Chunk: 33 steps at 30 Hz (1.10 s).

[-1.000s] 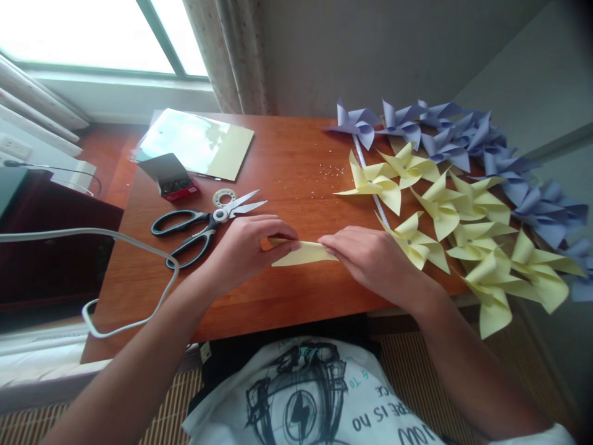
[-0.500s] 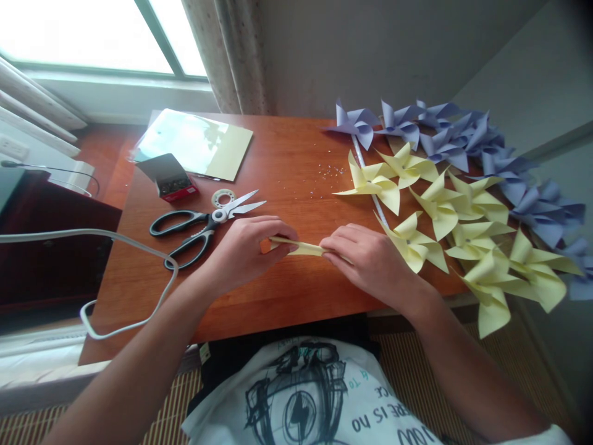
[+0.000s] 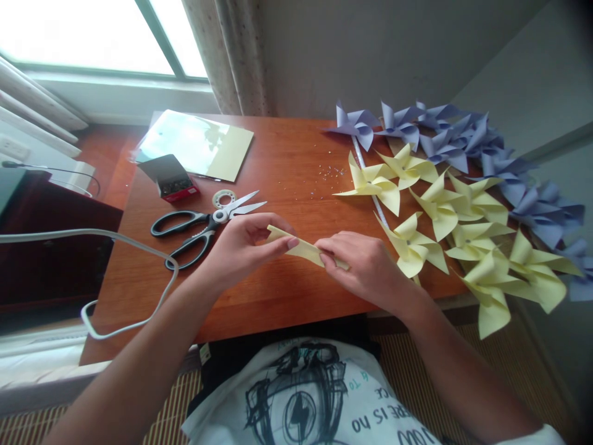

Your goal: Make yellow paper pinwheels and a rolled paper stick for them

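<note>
The left hand (image 3: 257,244) and right hand (image 3: 354,262) pinch a folded-looking yellow paper (image 3: 306,250) near opposite ends above the wooden surface (image 3: 278,303), presumably to keep it straight and steady.

A home room, shown by curtains (image 3: 238,59), window (image 3: 88,34) and wooden table (image 3: 278,303)

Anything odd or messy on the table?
Small scraps lie strewn on the table, left of the yellow pinwheels; they look like loose litter. The scissors lie blades apart near the left hand, edges exposed. No obvious damage.
</note>
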{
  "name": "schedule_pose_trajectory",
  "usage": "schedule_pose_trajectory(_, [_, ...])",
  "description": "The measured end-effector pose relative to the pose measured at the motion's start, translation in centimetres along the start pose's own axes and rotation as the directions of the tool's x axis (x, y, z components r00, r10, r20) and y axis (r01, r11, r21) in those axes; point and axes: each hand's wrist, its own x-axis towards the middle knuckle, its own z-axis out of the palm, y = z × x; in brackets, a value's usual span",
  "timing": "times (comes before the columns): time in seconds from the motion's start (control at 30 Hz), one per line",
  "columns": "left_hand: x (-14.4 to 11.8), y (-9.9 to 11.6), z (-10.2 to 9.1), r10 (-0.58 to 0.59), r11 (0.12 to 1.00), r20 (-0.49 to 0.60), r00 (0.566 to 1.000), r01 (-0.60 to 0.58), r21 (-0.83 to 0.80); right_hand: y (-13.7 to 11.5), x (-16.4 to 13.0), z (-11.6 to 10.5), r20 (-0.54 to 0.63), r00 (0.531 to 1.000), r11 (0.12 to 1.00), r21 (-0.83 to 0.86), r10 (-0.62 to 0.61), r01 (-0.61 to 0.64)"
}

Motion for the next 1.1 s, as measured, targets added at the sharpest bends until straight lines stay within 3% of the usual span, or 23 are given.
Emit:
schedule_pose_trajectory(0.17, [-0.3,-0.7,0.7,-0.081,0.976,-0.072,0.994,0.064,-0.208,0.0,0.0,0.5,-0.022,0.996,0.956,0.282,0.09,-0.08])
schedule_pose_trajectory(0.27, [-0.5,-0.8,1.0,-0.107,0.931,-0.018,0.994,0.094,-0.354,0.1,-0.2,0.5,0.044,0.979,0.837,0.512,0.198,-0.192])
schedule_pose_trajectory(0.43, [-0.7,-0.5,1.5,-0.139,0.799,0.094,0.986,0.168,-0.578,0.0,-0.3,1.3,0.272,0.907,0.376,0.843,0.321,-0.386])
schedule_pose_trajectory(0.53, [-0.7,-0.7,2.0,-0.156,0.757,0.114,0.981,0.193,-0.624,-0.3,-0.3,2.4,0.333,0.893,0.1,0.921,0.303,-0.377])
schedule_pose_trajectory(0.6, [-0.7,-1.1,2.3,-0.142,0.775,0.12,0.983,0.186,-0.603,-0.6,-0.2,3.2,0.366,0.892,-0.083,0.931,0.265,-0.357])
schedule_pose_trajectory(0.7, [-0.7,-1.4,2.8,-0.158,0.782,0.13,0.979,0.204,-0.588,-0.9,-0.1,4.0,0.395,0.896,-0.256,0.905,0.204,-0.34])
schedule_pose_trajectory(0.8, [-0.7,-1.4,2.9,-0.162,0.754,0.117,0.98,0.2,-0.626,-1.0,0.0,4.4,0.398,0.901,-0.289,0.895,0.172,-0.34])
schedule_pose_trajectory(1.1, [-0.6,-1.6,2.8,-0.158,0.689,0.105,0.982,0.186,-0.701,-1.2,0.2,4.6,0.393,0.897,-0.213,0.912,0.203,-0.351])
